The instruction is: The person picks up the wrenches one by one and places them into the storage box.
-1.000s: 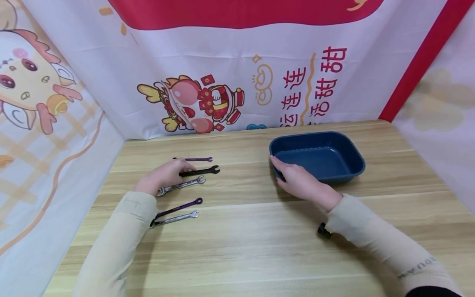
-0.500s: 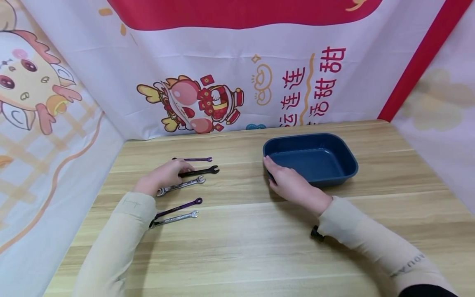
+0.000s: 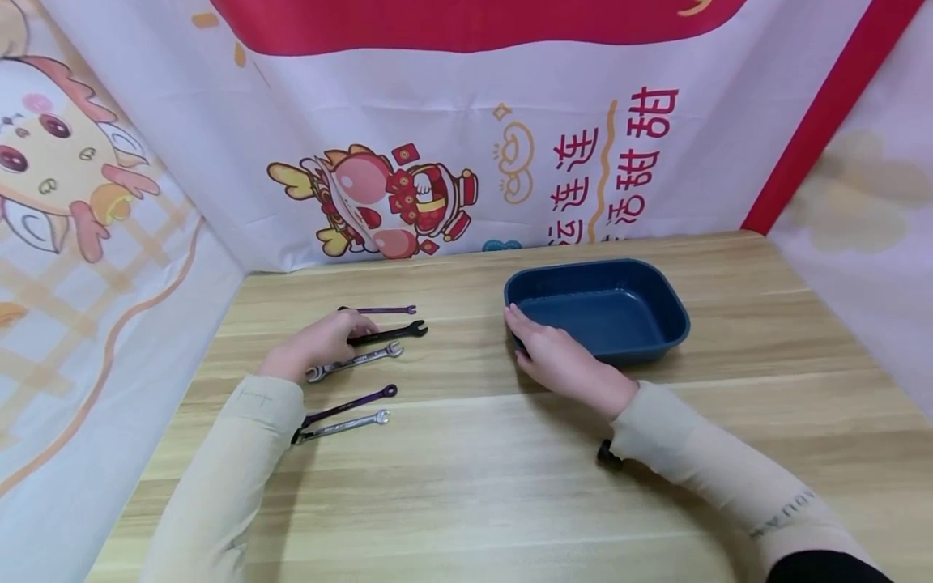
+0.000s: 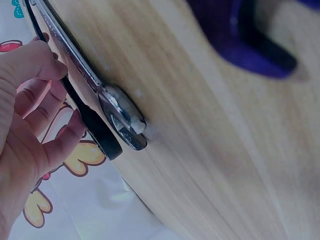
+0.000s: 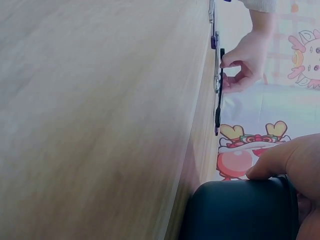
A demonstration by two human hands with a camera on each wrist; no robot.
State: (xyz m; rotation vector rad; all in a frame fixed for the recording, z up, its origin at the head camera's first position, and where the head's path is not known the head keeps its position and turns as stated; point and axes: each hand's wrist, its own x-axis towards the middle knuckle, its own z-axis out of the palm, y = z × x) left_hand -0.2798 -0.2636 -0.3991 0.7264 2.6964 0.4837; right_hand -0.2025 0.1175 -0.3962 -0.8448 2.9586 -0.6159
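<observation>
In the head view my left hand [image 3: 321, 340] pinches a black open-ended wrench [image 3: 397, 333] between thumb and fingers. The left wrist view shows the black wrench [image 4: 95, 122] a little raised on its edge, close beside a silver wrench [image 4: 117, 107]. My right hand [image 3: 564, 364] grips the left end wall of a dark blue rectangular plastic bin [image 3: 605, 316], whose inside holds nothing. From the right wrist, one digit of that hand [image 5: 280, 160] lies against the bin's outer wall [image 5: 235, 210]; the other fingers are mostly hidden.
A small purple wrench [image 3: 386, 310] lies behind the left hand. Nearer are a silver wrench [image 3: 357, 361], a longer purple wrench [image 3: 357, 402] and another silver one [image 3: 346, 427], partly covered by the left sleeve. Printed cloth [image 3: 452, 97] borders the wooden table [image 3: 466, 486].
The right hand has slid the blue bin leftward across the table, nearer the wrenches. The left hand stays in place, still pinching the black wrench.
</observation>
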